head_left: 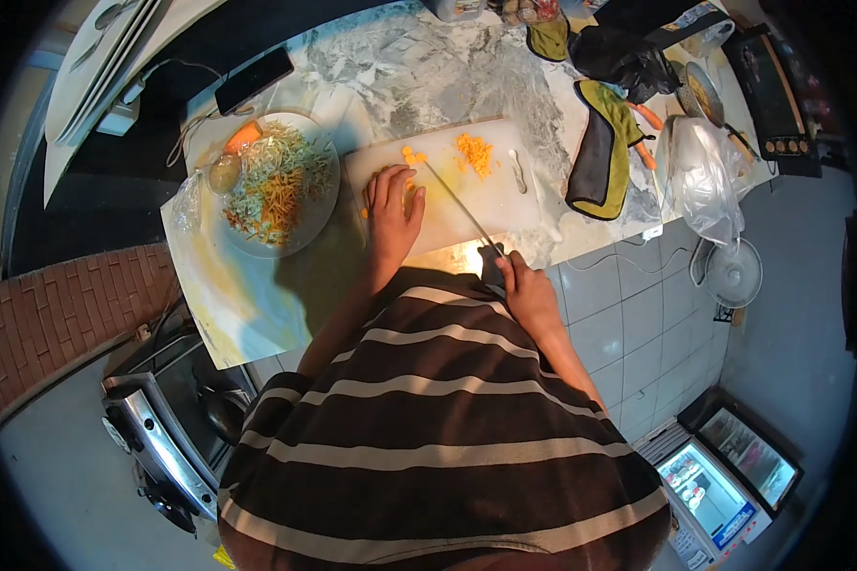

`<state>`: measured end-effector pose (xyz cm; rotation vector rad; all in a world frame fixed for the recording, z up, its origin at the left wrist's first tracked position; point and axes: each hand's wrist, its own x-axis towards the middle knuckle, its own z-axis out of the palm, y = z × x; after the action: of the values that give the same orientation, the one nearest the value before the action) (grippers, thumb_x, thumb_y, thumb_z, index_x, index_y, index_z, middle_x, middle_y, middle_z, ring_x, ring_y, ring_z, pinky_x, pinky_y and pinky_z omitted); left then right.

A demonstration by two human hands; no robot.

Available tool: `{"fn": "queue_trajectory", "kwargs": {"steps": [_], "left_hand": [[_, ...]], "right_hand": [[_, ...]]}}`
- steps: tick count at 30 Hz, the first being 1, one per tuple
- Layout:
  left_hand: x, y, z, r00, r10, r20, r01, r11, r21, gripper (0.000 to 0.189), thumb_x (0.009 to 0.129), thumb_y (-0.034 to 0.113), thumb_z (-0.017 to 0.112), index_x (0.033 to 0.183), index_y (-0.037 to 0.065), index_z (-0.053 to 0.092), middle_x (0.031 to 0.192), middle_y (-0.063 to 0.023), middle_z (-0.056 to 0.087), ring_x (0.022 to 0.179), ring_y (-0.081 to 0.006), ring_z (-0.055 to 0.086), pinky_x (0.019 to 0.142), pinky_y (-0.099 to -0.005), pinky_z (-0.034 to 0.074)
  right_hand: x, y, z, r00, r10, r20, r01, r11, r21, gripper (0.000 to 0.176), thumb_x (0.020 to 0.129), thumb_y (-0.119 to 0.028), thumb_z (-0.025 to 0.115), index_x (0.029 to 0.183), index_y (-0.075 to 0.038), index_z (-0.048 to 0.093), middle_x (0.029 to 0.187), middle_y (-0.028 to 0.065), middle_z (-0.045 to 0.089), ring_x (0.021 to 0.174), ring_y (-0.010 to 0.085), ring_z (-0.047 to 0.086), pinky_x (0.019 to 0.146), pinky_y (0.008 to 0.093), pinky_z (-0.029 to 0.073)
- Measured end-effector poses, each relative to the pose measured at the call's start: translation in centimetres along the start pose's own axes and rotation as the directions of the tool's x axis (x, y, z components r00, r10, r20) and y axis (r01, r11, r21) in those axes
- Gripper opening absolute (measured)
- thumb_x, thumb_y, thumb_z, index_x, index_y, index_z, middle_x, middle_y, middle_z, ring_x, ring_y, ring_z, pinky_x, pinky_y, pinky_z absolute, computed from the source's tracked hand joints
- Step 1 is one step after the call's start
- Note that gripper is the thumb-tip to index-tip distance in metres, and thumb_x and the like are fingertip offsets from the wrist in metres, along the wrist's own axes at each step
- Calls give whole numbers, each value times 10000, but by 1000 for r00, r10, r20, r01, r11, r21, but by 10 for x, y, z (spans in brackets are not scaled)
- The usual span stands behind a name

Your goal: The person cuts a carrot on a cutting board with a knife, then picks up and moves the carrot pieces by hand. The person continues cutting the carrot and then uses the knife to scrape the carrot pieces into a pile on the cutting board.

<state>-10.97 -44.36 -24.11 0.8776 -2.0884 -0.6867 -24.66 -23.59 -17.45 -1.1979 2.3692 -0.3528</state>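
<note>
Right hand has its fingers wrapped round the knife; left hand's look bunched, can't tell if they're pinching anything. One skid could nick them imo.

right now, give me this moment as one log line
left hand: over left part of cutting board | right hand: gripping knife | orange pieces: on board | plate: beside board, holding shredded food

A long knife slants over the white cutting board, its tip between orange pieces and a finer orange heap
</note>
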Motion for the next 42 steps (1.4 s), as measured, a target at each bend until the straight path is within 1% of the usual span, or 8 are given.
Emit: {"fn": "queue_trajectory", "kwargs": {"steps": [3, 9, 19, 22, 27, 34, 36, 42], "left_hand": [[1, 4, -1, 999, 31, 9, -31, 999, 43, 362, 832, 101, 667, 1182, 52, 586, 1196, -105, 585, 1137, -317, 520, 1000, -424, 354], [4, 17, -3, 974, 185, 131, -202, 971, 125, 411, 848, 217, 678, 1221, 75, 582, 1253, -111, 525, 1181, -318, 468, 1062, -489, 311], [33, 36, 9, 922, 266, 283, -320, 933, 163, 464, 851, 317, 694, 1266, 139, 585, 1360, -127, 459, 1255, -333, 419, 1082, -513, 270], [36, 35, 7, 946, 217, 239, -258, 954, 155, 494, 858, 340, 690, 1286, 123, 570, 1361, -120, 463, 1247, -331, 428, 1069, -502, 293], [33, 0, -7, 993, 107, 43, -114, 974, 195, 480, 832, 243, 709, 1264, 92, 565, 1272, -96, 531, 1168, -319, 487, 1005, -459, 356], [40, -18, -14, 989, 130, 76, -145, 959, 242, 313, 780, 175, 730, 1084, 130, 675, 1133, -29, 580, 1103, -259, 511, 984, -432, 370], [46, -20, -9, 983, 147, 108, -169, 955, 242, 273, 789, 172, 727, 1056, 129, 687, 1137, -33, 585, 1099, -263, 519, 969, -426, 382], [55, -18, 0, 973, 137, 187, -177, 961, 213, 198, 800, 162, 719, 995, 131, 704, 1136, -36, 583, 1117, -267, 505, 989, -426, 360]], "right_hand": [[4, -5, -11, 995, 94, -38, -98, 988, -121, 335, 1013, -387, 487, 989, -57, 542, 670, 267, 624, 659, 482, 621, 570, 562, 482], [1, 1, -17, 973, 26, -231, -82, 969, -235, 315, 986, -405, 525, 962, -91, 523, 716, 163, 650, 632, 387, 668, 493, 476, 509], [-10, -4, -22, 972, 84, -221, -140, 958, -250, 305, 970, -410, 548, 965, -106, 526, 773, 120, 648, 666, 369, 675, 519, 464, 521], [-11, -2, -21, 967, 91, -240, -140, 971, -196, 305, 976, -405, 546, 964, -101, 523, 751, 148, 661, 664, 389, 667, 525, 481, 512], [-9, -1, -23, 988, 154, -8, -147, 953, 264, 352, 1006, -365, 519, 975, -15, 534, 684, 276, 614, 693, 496, 601, 581, 549, 450], [-1, 0, -3, 1000, 19, 0, -18, 924, 382, 402, 1019, -365, 491, 951, 26, 551, 696, 306, 582, 747, 519, 583, 621, 544, 426], [3, 1, -4, 995, 71, 76, -96, 904, 418, 411, 1021, -372, 484, 952, 28, 549, 707, 308, 587, 769, 522, 579, 629, 543, 425], [-3, 2, -5, 989, 146, -11, -130, 908, 399, 404, 1023, -378, 478, 960, 14, 550, 709, 304, 586, 785, 522, 576, 636, 537, 432]]}}
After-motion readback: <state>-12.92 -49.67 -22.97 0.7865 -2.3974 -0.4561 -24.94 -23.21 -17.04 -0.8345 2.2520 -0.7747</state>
